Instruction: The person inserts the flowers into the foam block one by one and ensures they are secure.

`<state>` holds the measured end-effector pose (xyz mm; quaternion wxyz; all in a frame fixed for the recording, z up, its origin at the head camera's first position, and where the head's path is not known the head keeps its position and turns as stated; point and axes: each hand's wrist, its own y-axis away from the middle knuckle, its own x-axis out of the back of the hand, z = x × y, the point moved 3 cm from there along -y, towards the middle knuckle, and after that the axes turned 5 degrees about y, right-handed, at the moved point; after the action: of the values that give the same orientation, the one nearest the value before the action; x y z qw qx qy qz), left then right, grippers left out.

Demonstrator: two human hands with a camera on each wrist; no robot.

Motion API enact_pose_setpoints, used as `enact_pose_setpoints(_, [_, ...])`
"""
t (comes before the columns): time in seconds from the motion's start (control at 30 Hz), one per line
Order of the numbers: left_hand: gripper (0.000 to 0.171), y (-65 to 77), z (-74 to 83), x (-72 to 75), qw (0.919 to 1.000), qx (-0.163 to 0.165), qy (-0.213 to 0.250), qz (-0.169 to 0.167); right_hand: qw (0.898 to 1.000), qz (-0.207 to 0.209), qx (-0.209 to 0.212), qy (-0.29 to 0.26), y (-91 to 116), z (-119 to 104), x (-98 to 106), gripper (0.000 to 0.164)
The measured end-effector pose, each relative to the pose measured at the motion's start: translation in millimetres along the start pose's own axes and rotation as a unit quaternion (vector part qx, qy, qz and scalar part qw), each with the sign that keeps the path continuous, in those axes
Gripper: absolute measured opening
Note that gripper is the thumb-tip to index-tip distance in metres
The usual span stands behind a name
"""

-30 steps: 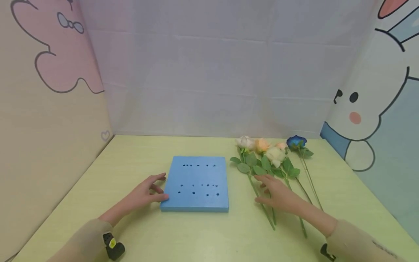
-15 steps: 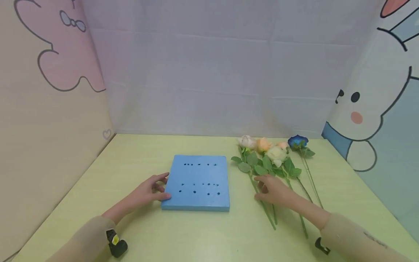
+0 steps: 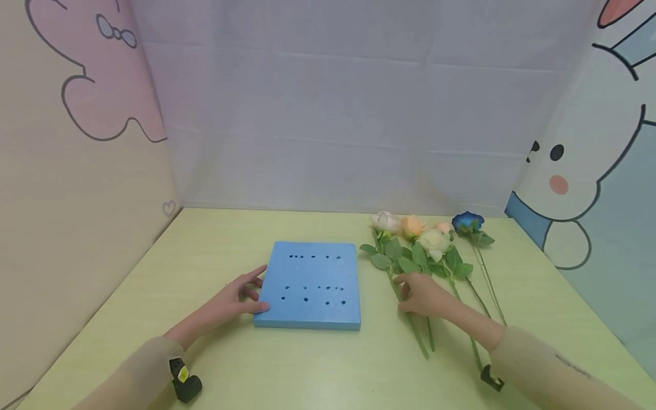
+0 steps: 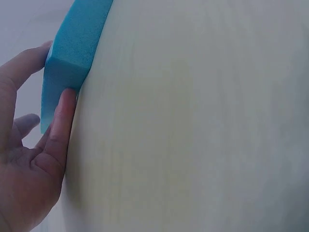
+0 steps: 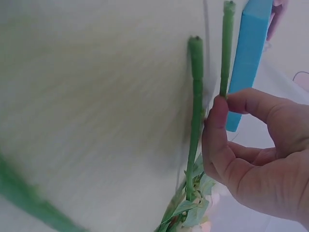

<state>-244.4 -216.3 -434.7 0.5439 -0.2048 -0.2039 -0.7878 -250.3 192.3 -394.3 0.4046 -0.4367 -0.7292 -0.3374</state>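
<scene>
A flat blue foam block (image 3: 318, 273) with small holes in its top lies on the table. My left hand (image 3: 222, 304) rests against its left side, thumb at the near left corner; in the left wrist view its loosely spread fingers touch the block's side (image 4: 79, 41). My right hand (image 3: 427, 295) pinches the leftmost flower's green stem (image 5: 226, 53) between thumb and fingertips. That stem runs up towards a pale pinkish-white rose (image 3: 385, 221). Beside the hand lie a peach rose (image 3: 412, 226), a cream rose (image 3: 434, 244) and a blue rose (image 3: 467, 221).
Another green stem (image 5: 195, 96) lies close to the pinched one, and leaves (image 3: 408, 265) overlap among the flowers. The pale yellow-green table (image 3: 307, 370) ends at a white back cloth (image 3: 307, 114), with printed side walls left and right.
My right hand has moved slightly left and its fingertips have closed on the leftmost stem, whose lower end has shifted a little. My left hand keeps its place at the block.
</scene>
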Motion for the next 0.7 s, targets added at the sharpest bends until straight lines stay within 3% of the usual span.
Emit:
enact_pose_setpoints(0.2, [0.089,-3.3,-3.6,-0.8,1.0,0.001,-0.002,0.001,0.994,-0.058,-0.002,-0.091,-5.8,6.6,3.0,0.062])
enact_pose_setpoints(0.4, [0.088,-2.1,-2.6,-0.5,1.0,-0.004,0.002,0.002,0.966,-0.123,-0.021,-0.227,-9.7,14.1,8.8,0.067])
enact_pose_setpoints(0.53, [0.087,-2.6,-2.5,-0.4,1.0,-0.005,0.0,0.001,0.953,-0.147,-0.031,-0.263,-11.8,17.1,10.6,0.067])
enact_pose_setpoints(0.7, [0.086,-1.7,-2.8,-0.1,1.0,-0.001,-0.002,-0.005,0.952,-0.144,-0.023,-0.27,-14.2,15.7,12.3,0.067])
